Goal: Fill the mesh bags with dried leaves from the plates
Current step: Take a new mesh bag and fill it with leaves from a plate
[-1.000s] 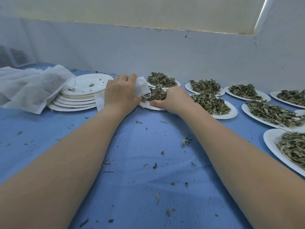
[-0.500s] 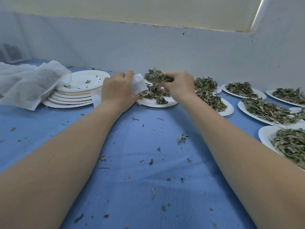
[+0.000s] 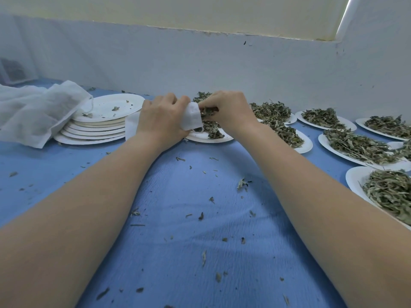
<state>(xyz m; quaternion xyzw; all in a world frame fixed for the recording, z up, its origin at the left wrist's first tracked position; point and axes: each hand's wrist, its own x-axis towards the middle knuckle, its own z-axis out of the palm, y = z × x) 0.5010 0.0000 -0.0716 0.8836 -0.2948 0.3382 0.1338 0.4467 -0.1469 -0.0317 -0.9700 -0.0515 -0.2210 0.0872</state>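
White mesh bag [image 3: 192,115] gripped in left hand [image 3: 162,116], mouth facing right hand [image 3: 226,108], right hand pinching dried leaves [image 3: 208,111] at bag opening, bag interior hidden, plate [image 3: 200,137] just below both hands, partly covered.

Arms: two bare forearms, entering from 7 and 5 o'clock; no sleeves in view.
Left hand [image 3: 160,117]: bare, no glove, no ring or watch showing.
Right hand [image 3: 231,108]: bare, no glove, wrist unadorned.
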